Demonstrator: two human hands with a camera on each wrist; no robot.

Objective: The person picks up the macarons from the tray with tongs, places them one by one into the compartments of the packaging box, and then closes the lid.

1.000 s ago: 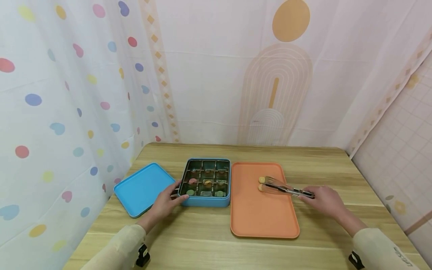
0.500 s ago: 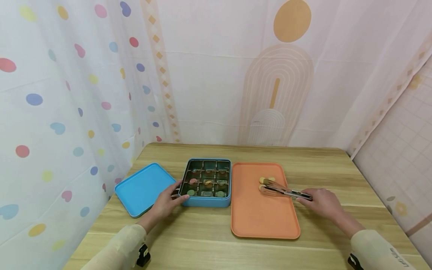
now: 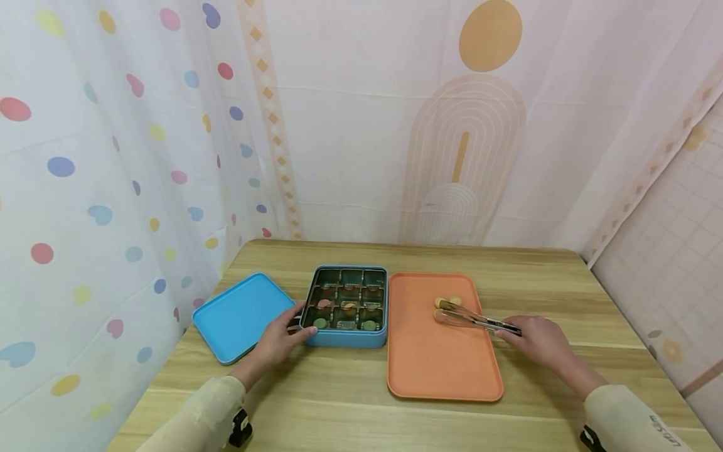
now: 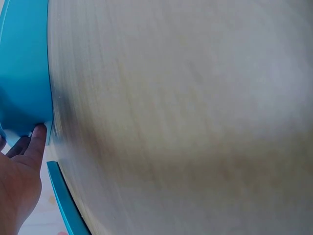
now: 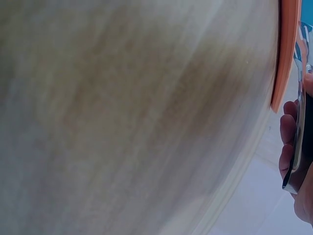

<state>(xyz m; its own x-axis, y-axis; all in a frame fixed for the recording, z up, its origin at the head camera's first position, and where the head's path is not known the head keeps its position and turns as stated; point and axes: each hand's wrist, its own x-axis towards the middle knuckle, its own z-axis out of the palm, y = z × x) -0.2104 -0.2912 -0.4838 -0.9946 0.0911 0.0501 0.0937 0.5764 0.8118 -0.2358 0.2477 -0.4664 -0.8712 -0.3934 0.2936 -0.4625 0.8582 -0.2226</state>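
My left hand (image 3: pixel 280 336) holds the near left corner of a blue box (image 3: pixel 346 339), its thumb on the front wall and its fingers at the left side. The box has a dark divided insert with small round pieces in some compartments, among them a pink piece (image 3: pixel 324 304) and a green piece (image 3: pixel 369 326). My right hand (image 3: pixel 539 339) grips a pair of metal tongs (image 3: pixel 490 323) by the dark handle. Over an orange tray (image 3: pixel 443 367), the tong tips are at small round yellow pieces (image 3: pixel 439 302); whether they pinch one is too small to tell.
A flat blue lid (image 3: pixel 244 319) lies left of the box, close to my left forearm. The orange tray stands right beside the box on the wooden table (image 3: pixel 316 408). Behind the table hangs a patterned curtain (image 3: pixel 350 157).
My right hand has shifted slightly left, and the tongs have come a little nearer to me. A yellow piece behind the tongs now shows. My left hand and the box stay in place.
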